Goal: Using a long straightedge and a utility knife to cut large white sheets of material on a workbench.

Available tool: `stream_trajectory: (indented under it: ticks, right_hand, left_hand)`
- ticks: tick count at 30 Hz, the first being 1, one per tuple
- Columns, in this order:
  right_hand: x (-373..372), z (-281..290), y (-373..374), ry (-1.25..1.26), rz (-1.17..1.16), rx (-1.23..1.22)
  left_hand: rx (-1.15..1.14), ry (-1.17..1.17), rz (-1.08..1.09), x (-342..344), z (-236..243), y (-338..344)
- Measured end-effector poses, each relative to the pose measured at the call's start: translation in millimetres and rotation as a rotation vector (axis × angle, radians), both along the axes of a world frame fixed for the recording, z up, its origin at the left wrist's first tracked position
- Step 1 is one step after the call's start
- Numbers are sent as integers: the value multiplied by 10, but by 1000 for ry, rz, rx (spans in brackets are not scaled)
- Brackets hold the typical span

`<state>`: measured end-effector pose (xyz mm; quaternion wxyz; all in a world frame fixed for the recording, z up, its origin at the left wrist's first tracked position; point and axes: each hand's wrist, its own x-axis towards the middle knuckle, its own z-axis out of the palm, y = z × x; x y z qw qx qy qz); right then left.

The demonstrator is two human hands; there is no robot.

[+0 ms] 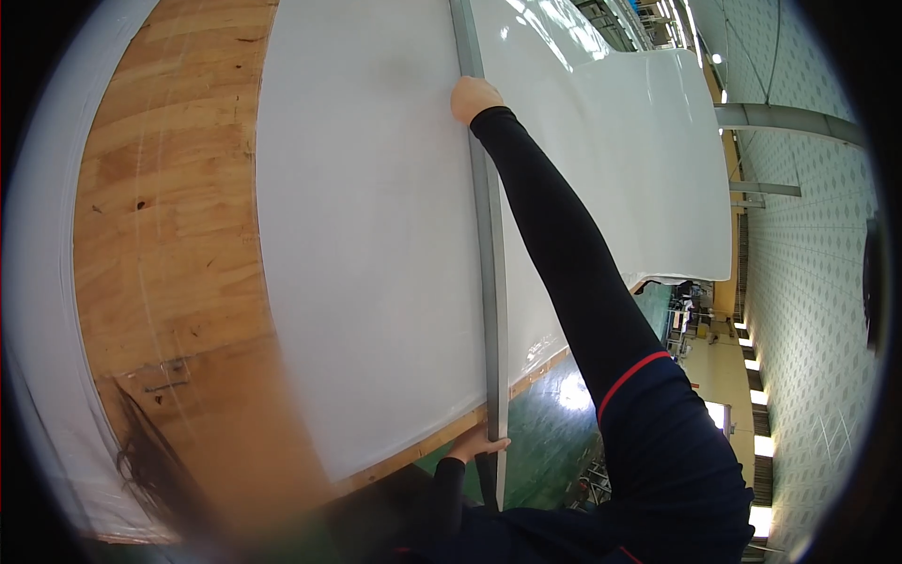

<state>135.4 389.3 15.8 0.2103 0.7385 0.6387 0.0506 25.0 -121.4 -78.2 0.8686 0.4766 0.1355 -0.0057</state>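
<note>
A long grey metal bar (489, 263) runs lengthwise through the middle of the view, across a glossy white sheet (376, 216). My right hand (476, 99), its arm stretched far forward in a black sleeve, is closed in a fist at the bar's far part. Close to my body, my left hand (477, 442) grips the near end, with the thumb across the bar and the other fingers partly hidden behind it. This near end sticks out past the sheet's edge, over the green floor (545, 414).
Left of the sheet lies a strip of bare plywood (178, 188), with clear plastic film along its outer side. A blurred brown shape and dark strands cover the lower left. Equipment (691, 310) stands beyond the table, and grey beams (789, 120) cross under a patterned ceiling.
</note>
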Motion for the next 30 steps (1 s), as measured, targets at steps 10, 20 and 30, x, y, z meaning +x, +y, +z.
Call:
stream_trajectory:
  ticks: [10, 20, 30]
  right_hand:
    - [194, -96, -698, 23, 106, -158]
    - [-16, -85, -2130, 113, 111, -185]
    - [-231, -82, -3357, 226, 35, -123]
  left_hand:
    - [20, -16, 222, 3, 1, -82]
    - [18, -15, 394, 92, -125, -31]
    - [92, -16, 428, 14, -53, 27]
